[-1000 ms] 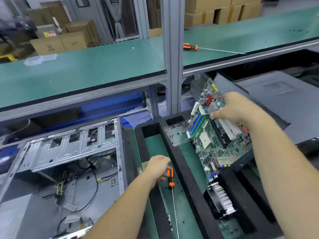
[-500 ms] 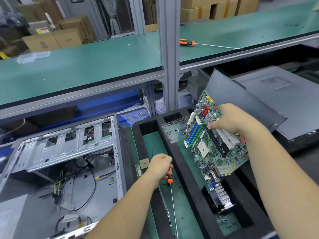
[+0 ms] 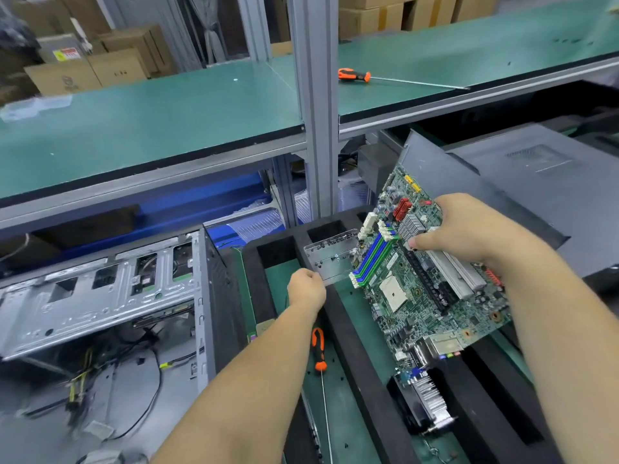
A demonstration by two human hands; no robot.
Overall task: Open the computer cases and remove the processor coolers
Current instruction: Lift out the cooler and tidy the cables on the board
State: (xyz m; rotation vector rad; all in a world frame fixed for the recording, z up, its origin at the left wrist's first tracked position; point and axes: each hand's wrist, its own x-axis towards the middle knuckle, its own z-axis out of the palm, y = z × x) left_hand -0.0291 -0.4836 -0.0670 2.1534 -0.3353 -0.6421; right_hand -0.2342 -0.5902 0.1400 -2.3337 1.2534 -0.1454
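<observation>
the processor cooler [image 3: 430, 401], a finned block with a black fan side, lay in a slot of the black foam tray [image 3: 368, 373], low and to the right, below the lifted board. the right hand [image 3: 469, 236] gripped the motherboard [image 3: 422, 286] at its upper right edge, thumb on the face beside a small grey heatsink, fingers curled behind. the board was held tilted above the tray, its bare white socket facing up and blue and green memory slots along its left side. the left hand [image 3: 306, 289] was curled, its fingertips pinching the near corner of a silver metal plate [image 3: 330, 259] that stood at the far end of the tray, just left of the board. just below that wrist an orange-handled screwdriver [image 3: 319, 349] lay on the green mat inside the tray, shaft pointing toward the viewer. left of the tray stood the opened computer case [image 3: 100, 296], drive cage and loose cables exposed. behind the board a grey case panel [image 3: 462, 182] leaned, with another dark case [image 3: 552, 189] to the right. on the green upper shelf [image 3: 150, 122] lay a second screwdriver [image 3: 355, 75], and cardboard boxes [image 3: 83, 75] were stacked beyond.
</observation>
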